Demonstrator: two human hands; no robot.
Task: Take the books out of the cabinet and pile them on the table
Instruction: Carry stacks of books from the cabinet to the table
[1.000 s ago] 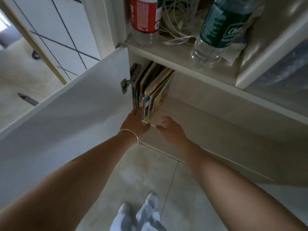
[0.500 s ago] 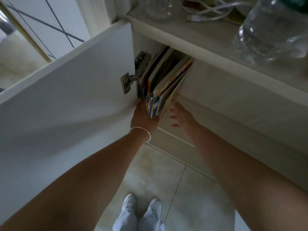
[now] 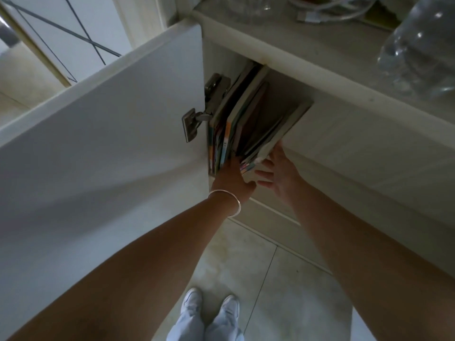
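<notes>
Several thin books (image 3: 248, 124) stand upright in the left end of the white cabinet (image 3: 369, 143), just inside its open door (image 3: 110, 143). My left hand (image 3: 232, 179), with a silver bangle on the wrist, has its fingers pushed in among the book spines. My right hand (image 3: 278, 173) presses against the outer right side of the rightmost books, which lean to the right, away from the others. Both hands clasp this right-hand bunch of books between them at its lower edge.
A metal hinge (image 3: 197, 119) sits beside the books on the door. On the shelf top above stand a clear plastic bottle (image 3: 418, 52) and white cables (image 3: 327, 8). Tiled floor (image 3: 270, 279) and my white shoes (image 3: 211, 306) are below.
Both hands have reached up from below the shelf onto the books. The right-hand books now tilt apart from the rest. The view has moved closer to the cabinet.
</notes>
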